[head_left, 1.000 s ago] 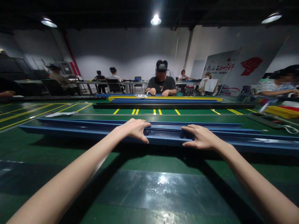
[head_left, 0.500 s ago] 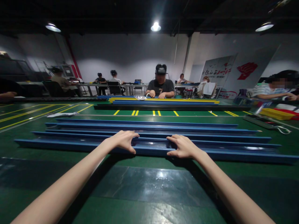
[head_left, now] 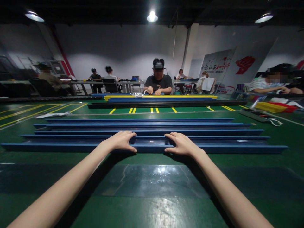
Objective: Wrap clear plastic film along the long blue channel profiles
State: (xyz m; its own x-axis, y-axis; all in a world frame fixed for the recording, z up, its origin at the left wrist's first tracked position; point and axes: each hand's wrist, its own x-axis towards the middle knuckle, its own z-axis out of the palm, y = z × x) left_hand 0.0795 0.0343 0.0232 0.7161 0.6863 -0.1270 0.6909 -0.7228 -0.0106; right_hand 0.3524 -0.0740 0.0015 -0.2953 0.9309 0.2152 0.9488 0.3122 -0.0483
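A long blue channel strip point(head_left: 152, 148) with raised walls lies crosswise on the green table in front of me. My left hand point(head_left: 123, 141) spans it left of the middle, fingers at the far wall and thumb against the near wall. To the right, my right hand point(head_left: 181, 144) grips it the same way, with a short stretch of strip showing between the hands. Directly behind lie more blue channel strips point(head_left: 152, 131), parallel to it. A clear, shiny sheet point(head_left: 152, 180) lies flat on the table nearer to me, below my wrists.
Farther back lie a black strip point(head_left: 166, 104) and a yellow strip point(head_left: 166, 97), before a seated co-worker point(head_left: 158, 83). A grey tray point(head_left: 255, 114) with a white loop and a yellow tray point(head_left: 270, 107) are at right. White paper point(head_left: 53, 115) lies at left.
The view has shifted and levelled slightly. My fingers and thumbs have come down onto the near blue strip's walls, and the strip now looks straighter across the view.
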